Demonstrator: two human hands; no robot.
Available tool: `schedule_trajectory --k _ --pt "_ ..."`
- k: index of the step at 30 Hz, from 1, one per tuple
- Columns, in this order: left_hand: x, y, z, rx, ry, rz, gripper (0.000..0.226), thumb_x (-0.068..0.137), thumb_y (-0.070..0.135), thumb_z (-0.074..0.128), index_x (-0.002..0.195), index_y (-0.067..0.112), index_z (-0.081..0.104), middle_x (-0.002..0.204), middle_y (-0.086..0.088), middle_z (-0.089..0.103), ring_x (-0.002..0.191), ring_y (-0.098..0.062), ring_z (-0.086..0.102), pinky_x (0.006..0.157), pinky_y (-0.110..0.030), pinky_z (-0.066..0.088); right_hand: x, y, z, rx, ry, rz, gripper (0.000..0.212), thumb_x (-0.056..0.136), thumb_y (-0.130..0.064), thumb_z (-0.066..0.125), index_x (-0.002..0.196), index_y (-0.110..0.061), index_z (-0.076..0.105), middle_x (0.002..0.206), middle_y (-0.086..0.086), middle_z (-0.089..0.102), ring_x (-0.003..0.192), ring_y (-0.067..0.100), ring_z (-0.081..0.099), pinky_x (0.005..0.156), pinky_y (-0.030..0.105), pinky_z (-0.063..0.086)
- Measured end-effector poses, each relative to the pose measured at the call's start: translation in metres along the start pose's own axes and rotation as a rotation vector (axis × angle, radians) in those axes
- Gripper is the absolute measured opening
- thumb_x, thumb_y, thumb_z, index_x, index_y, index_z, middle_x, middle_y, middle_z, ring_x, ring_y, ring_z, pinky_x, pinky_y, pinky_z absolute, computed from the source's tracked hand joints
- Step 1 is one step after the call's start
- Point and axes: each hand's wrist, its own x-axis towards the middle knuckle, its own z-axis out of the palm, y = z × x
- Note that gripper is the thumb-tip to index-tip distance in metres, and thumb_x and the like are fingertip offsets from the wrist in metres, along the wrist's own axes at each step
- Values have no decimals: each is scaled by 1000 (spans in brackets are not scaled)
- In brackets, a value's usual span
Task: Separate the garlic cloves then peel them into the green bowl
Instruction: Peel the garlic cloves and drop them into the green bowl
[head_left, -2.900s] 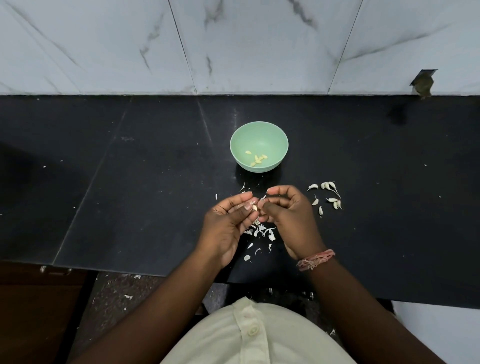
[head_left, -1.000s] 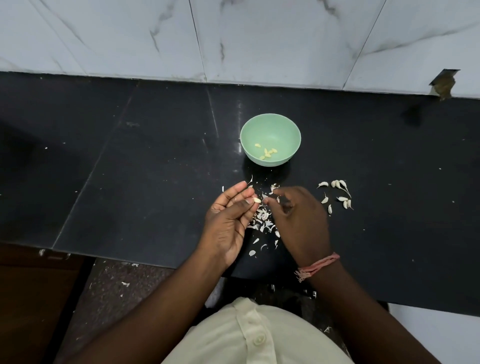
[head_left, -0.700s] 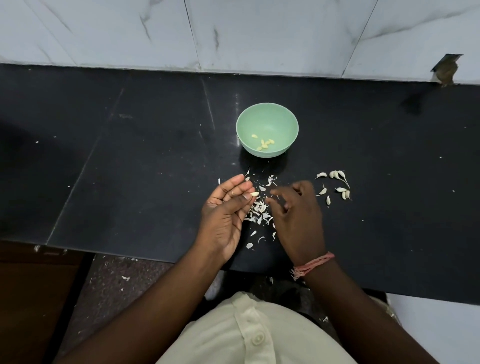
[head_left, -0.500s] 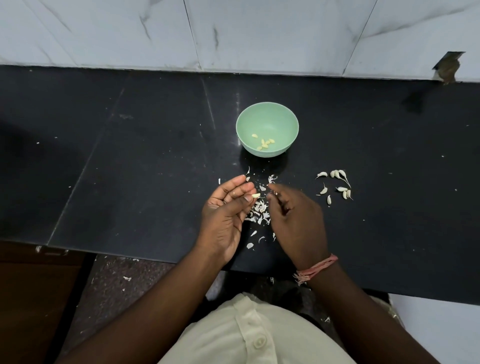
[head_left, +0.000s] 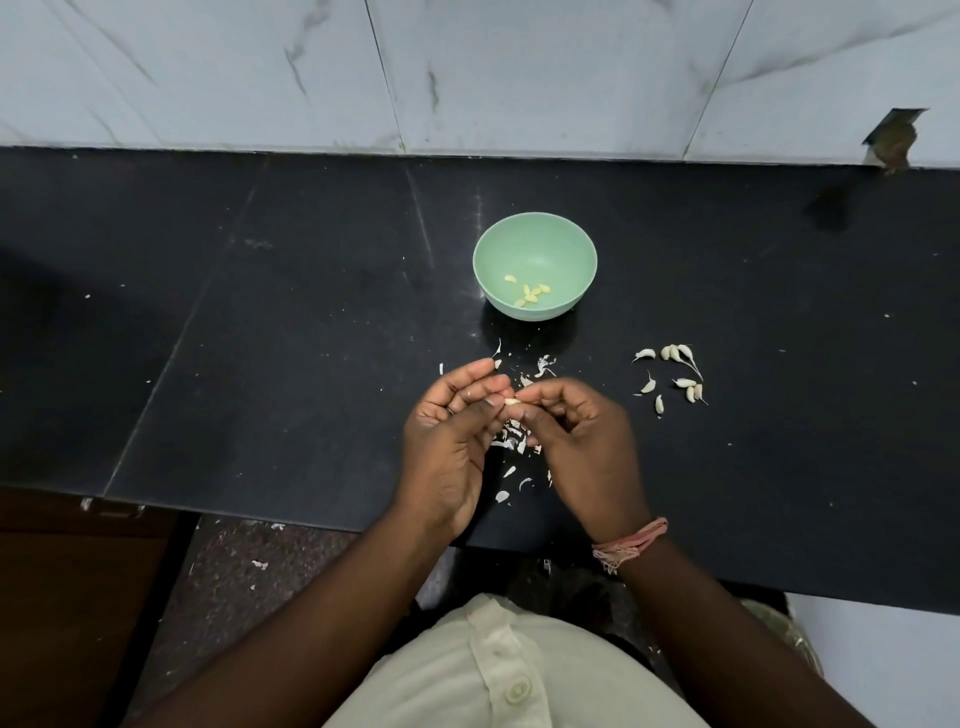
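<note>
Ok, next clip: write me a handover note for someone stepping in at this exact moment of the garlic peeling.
Left hand: pinches the garlic clove at its fingertips.
Right hand: fingertips curled onto the same clove, picking at it.
Green bowl: on the black counter beyond the hands, with a few peeled cloves inside.
Unpeeled cloves: loose cluster right of the hands.
Skins: scattered under and around the hands.
Done: cloves separated, several peeled.
Left: finish this clove, drop it in, then peel the cluster.

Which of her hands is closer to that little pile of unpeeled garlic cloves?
Right. The right hand sits just left of the unpeeled cloves; the left hand lies farther left, beyond it.
</note>
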Motion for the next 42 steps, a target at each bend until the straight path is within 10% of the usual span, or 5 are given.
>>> schedule_trajectory --k 27,42 --pt "-5 0 5 330 66 54 14 99 0 56 93 -2 68 72 -15 63 62 -18 57 64 -28 56 0 -14 6 28 -49 35 12 89 6 69 88 -5 73 77 8 75 72 24 74 70 29 59" --pt "-11 3 1 559 -14 217 12 91 -2 69 100 5 74 87 -17 75 82 -28 72 81 -38 61 1 -7 0 45 21 75 15 99 2 57 92 -5 68 70 5 67 60 6 59 60 20 50"
